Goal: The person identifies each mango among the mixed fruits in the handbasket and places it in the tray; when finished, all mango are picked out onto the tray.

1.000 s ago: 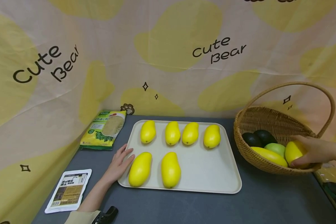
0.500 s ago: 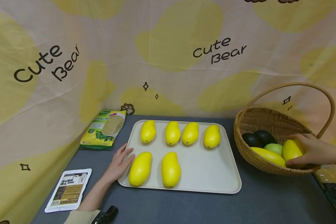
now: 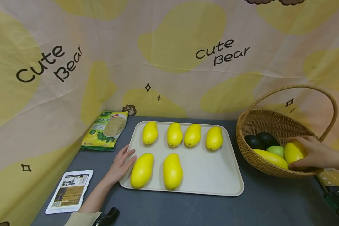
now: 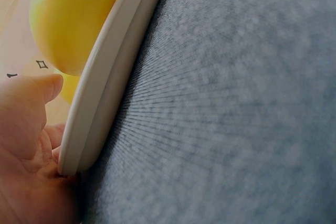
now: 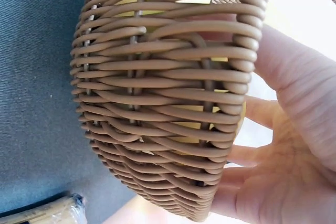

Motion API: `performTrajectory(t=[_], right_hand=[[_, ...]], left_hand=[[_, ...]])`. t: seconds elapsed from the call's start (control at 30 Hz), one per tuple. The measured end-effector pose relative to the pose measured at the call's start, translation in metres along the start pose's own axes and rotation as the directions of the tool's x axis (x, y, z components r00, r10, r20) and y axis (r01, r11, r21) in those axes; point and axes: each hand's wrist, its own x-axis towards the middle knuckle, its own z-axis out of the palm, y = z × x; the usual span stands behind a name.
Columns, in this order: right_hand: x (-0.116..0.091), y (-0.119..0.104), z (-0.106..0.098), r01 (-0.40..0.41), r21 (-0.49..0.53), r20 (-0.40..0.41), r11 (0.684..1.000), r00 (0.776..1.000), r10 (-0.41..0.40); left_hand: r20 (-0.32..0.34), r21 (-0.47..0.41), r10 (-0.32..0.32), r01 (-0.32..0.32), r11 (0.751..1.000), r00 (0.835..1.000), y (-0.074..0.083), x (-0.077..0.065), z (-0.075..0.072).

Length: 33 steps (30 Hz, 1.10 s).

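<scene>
In the head view, my right hand (image 3: 317, 153) reaches into the wicker basket (image 3: 246, 154) and grips a yellow mango (image 3: 293, 153) between thumb and fingers. Beside that fruit lie a green round fruit (image 3: 275, 150), another long yellow fruit (image 3: 271, 159) and two dark avocados (image 3: 254, 142). The basket's weave hides much of the grip in the right wrist view. My left hand (image 3: 120, 166) rests at the left edge of the cream tray (image 3: 209, 172), fingers extended over the rim. Several yellow mangoes (image 3: 173, 171) lie on the tray in two rows.
A yellow-green food bag (image 3: 105, 131) lies left of the tray at the back. Nearer the front is a white pouch (image 3: 69, 192). The basket's tall handle (image 3: 302, 86) arches above the right side. A patterned cloth (image 3: 169, 56) hangs behind the grey table (image 3: 180, 210).
My right hand has shifted slightly left inside the basket, bringing the gripped mango closer to the green fruit. The left hand and the tray stay where they were.
</scene>
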Motion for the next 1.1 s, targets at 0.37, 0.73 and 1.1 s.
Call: performTrajectory(t=[0.37,0.73,1.1], right_hand=[[-0.004,-0.018,-0.005,0.017,0.004,-0.068,1.0,0.998,-0.017],[-0.004,-0.082,-0.018,0.084,0.084,-0.225,0.993,0.972,-0.063],[-0.005,-0.144,-0.004,0.322,0.312,-0.245,0.894,0.936,-0.252]], left_hand=[[0.014,0.015,-0.007,0.007,1.0,1.0,0.001,0.001,0.002],[-0.003,0.003,0.015,-0.015,1.0,1.0,0.002,-0.002,0.001],[-0.002,0.0,0.005,-0.005,1.0,1.0,-0.001,0.0,0.0]])
